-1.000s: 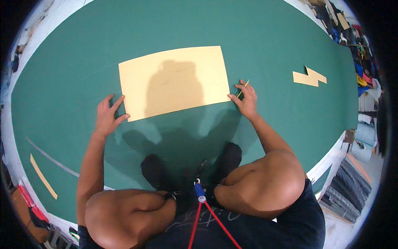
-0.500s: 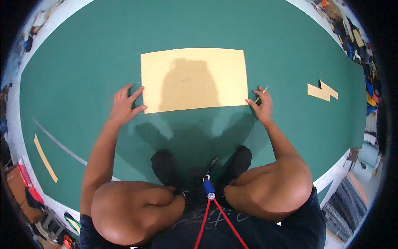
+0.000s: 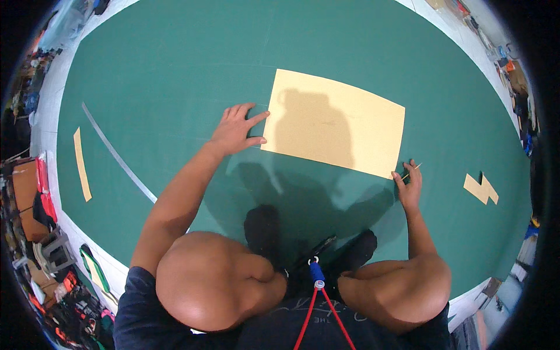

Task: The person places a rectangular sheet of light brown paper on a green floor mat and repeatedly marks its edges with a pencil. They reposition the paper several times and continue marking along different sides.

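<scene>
Pinned tan sheet (image 3: 338,125) w/ flat, spread left hand (image 3: 236,129); right hand (image 3: 408,185) pinching pencil (image 3: 410,170) at corner. Best kept steady.

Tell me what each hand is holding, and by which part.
The right hand pinches a thin, pale pencil-like stick by its lower end, beside the tan rectangular paper sheet. The left hand holds nothing; it lies flat at the sheet's left edge.
</scene>
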The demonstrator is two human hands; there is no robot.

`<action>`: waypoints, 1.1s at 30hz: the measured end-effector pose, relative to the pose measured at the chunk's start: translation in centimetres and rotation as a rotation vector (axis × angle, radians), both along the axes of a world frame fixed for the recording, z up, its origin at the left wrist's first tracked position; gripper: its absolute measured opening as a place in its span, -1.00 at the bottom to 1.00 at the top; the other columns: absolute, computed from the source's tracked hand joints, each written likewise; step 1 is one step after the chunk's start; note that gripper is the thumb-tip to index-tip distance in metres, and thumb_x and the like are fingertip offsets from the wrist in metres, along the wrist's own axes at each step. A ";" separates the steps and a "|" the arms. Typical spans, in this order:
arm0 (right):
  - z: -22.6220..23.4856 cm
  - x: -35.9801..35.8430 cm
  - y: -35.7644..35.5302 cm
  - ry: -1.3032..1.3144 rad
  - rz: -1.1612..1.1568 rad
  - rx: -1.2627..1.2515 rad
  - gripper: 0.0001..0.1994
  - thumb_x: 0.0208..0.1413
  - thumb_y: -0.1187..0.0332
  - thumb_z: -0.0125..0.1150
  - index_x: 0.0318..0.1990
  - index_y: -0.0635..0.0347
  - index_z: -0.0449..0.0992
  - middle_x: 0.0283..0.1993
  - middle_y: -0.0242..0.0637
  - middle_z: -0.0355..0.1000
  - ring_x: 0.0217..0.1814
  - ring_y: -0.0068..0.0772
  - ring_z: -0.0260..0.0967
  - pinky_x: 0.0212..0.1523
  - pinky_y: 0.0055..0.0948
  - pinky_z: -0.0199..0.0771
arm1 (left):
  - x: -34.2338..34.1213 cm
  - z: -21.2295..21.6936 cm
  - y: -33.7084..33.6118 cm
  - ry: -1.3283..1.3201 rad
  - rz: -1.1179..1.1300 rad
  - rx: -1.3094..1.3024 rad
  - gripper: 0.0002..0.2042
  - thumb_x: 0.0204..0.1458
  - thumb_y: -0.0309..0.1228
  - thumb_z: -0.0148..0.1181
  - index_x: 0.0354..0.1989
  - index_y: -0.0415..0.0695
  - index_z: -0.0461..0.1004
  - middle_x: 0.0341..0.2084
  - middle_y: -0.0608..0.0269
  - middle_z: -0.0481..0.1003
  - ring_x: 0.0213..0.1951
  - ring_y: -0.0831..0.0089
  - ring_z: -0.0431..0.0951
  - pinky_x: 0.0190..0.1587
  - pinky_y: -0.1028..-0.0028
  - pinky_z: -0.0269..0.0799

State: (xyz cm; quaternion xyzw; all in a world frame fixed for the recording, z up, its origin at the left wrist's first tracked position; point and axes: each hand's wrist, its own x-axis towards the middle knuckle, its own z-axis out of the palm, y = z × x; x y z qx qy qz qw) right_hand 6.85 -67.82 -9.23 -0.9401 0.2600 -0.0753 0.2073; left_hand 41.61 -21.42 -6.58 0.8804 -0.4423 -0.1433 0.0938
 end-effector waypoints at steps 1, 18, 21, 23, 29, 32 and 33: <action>0.0 0.0 0.0 0.002 0.000 -0.003 -0.48 0.03 0.18 0.54 0.11 0.20 0.54 0.40 0.10 0.34 0.45 0.16 0.25 0.40 0.01 0.26 | -0.1 -0.1 0.0 -0.006 0.001 0.004 -0.23 0.04 0.17 0.33 0.46 0.35 0.27 0.39 0.03 0.21 0.41 0.00 0.16 0.42 0.00 0.08; 1.2 0.2 0.4 0.025 -0.006 -0.011 -0.49 0.05 0.19 0.54 0.10 0.23 0.55 0.39 0.14 0.34 0.44 0.17 0.25 0.43 0.00 0.21 | 0.2 -1.3 0.4 -0.023 -0.022 -0.128 -0.24 -0.01 0.14 0.38 0.41 0.25 0.36 0.36 -0.07 0.25 0.37 -0.10 0.22 0.41 -0.04 0.11; 1.3 0.2 0.4 0.050 -0.025 -0.013 -0.49 0.04 0.20 0.54 0.10 0.22 0.55 0.40 0.12 0.34 0.46 0.15 0.23 0.44 0.00 0.21 | 0.1 -1.4 0.3 -0.025 -0.020 -0.136 -0.24 -0.03 0.12 0.41 0.40 0.24 0.38 0.36 -0.06 0.26 0.36 -0.09 0.22 0.40 -0.03 0.11; 1.3 0.3 0.4 0.048 -0.039 0.004 -0.49 0.04 0.19 0.54 0.10 0.22 0.55 0.40 0.11 0.34 0.46 0.15 0.23 0.44 0.01 0.20 | 0.0 -1.3 0.4 0.001 0.000 -0.149 -0.24 -0.04 0.10 0.43 0.40 0.24 0.38 0.36 -0.06 0.25 0.36 -0.08 0.22 0.40 -0.03 0.11; 0.8 0.2 0.1 0.034 -0.050 0.016 -0.49 0.04 0.18 0.55 0.10 0.22 0.56 0.41 0.09 0.34 0.48 0.14 0.21 0.45 0.00 0.18 | -0.1 -1.0 0.1 0.017 0.013 -0.129 -0.23 -0.05 0.08 0.44 0.40 0.25 0.37 0.38 -0.03 0.23 0.38 -0.07 0.19 0.41 -0.02 0.08; 0.8 0.3 0.1 0.026 -0.057 0.038 -0.48 0.04 0.19 0.55 0.11 0.21 0.56 0.41 0.09 0.34 0.49 0.14 0.20 0.46 0.01 0.17 | -0.1 -0.9 0.2 0.034 0.015 -0.134 -0.22 -0.05 0.07 0.44 0.41 0.25 0.36 0.39 -0.04 0.21 0.38 -0.09 0.18 0.42 -0.03 0.07; 0.7 0.2 0.1 0.024 -0.058 0.040 -0.48 0.03 0.19 0.55 0.11 0.21 0.57 0.41 0.09 0.34 0.49 0.15 0.20 0.46 0.01 0.17 | -0.1 -0.9 0.2 0.040 0.015 -0.139 -0.22 -0.05 0.07 0.44 0.41 0.25 0.36 0.39 -0.04 0.21 0.38 -0.10 0.18 0.43 -0.03 0.07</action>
